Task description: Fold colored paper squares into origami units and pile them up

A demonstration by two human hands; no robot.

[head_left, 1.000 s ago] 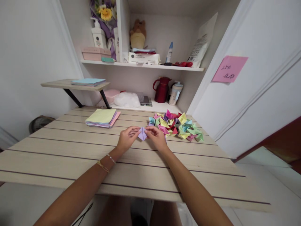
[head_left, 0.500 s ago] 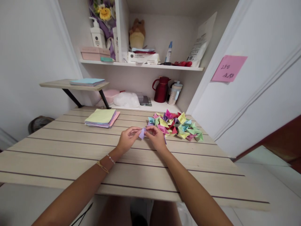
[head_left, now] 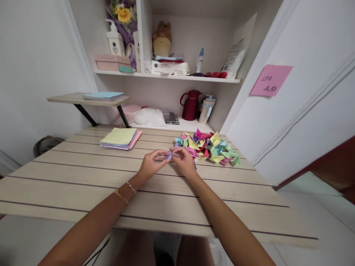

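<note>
Between my two hands is a small folded piece of purple paper, held just above the desk. My left hand pinches its left side between thumb and fingers. On the other side, the thumb and fingers of my right hand grip it too. Fingers cover much of the paper, so its full shape is hidden. Just beyond my right hand lies a heap of folded paper boats in pink, yellow, green, blue, red and purple.
A stack of coloured paper squares lies at the desk's left. More blue sheets rest on a small raised shelf. At the back stand a red jug and a pale tumbler. The slatted desk extends toward me.
The purple paper has been turned or folded between my fingers, and less of it shows. Both hands stay in nearly the same place.
</note>
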